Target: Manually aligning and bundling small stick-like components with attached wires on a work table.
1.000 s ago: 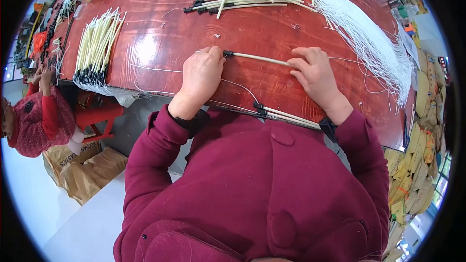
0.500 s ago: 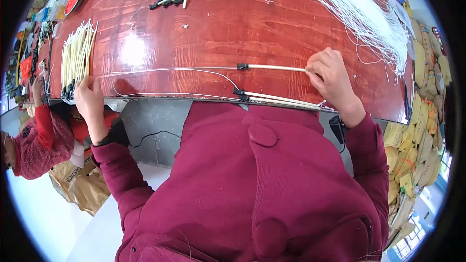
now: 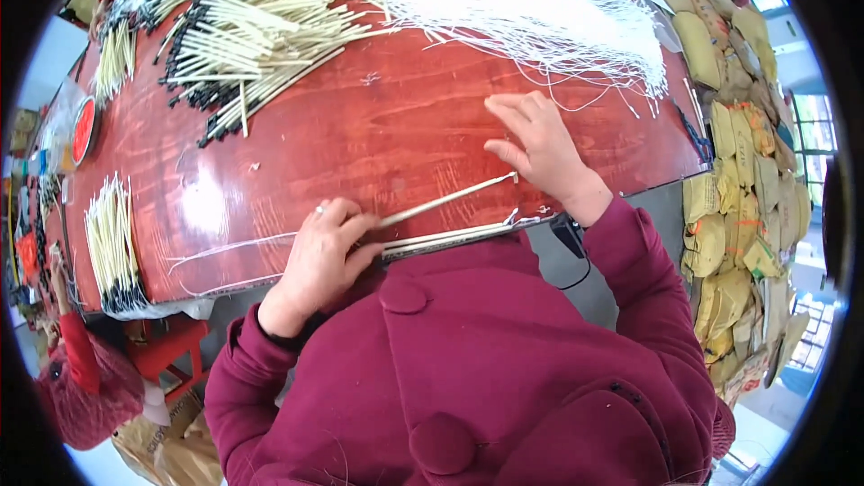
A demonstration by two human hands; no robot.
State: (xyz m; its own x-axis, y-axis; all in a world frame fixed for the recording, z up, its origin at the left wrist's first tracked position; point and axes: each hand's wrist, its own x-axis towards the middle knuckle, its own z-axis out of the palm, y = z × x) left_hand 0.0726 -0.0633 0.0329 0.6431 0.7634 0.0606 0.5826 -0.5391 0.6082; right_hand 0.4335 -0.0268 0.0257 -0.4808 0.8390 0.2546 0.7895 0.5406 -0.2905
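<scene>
A thin cream stick (image 3: 450, 200) slants across the red table near its front edge, a white tip at its right end. My left hand (image 3: 326, 247) is closed over its left end, hiding the black piece there. Two more cream sticks (image 3: 450, 238) lie along the table edge, their left ends by my left thumb. From under that hand a thin white cord (image 3: 229, 249) trails left across the table. Just above the stick's right tip, my right hand (image 3: 544, 148) is raised with thumb and fingers apart, holding nothing.
At the back lie a large heap of black-ended cream sticks (image 3: 270, 22) and a spread of white cords (image 3: 531, 18). A stick bundle (image 3: 112, 243) stands at the left edge, near a red-filled bowl (image 3: 84, 130). Another person (image 3: 90, 378) sits left; sacks (image 3: 742, 189) are stacked right.
My left hand has moved right, from beside the stick bundle to the sticks' black ends. My right hand has let go of the stick's right end and opened. The view has shifted right.
</scene>
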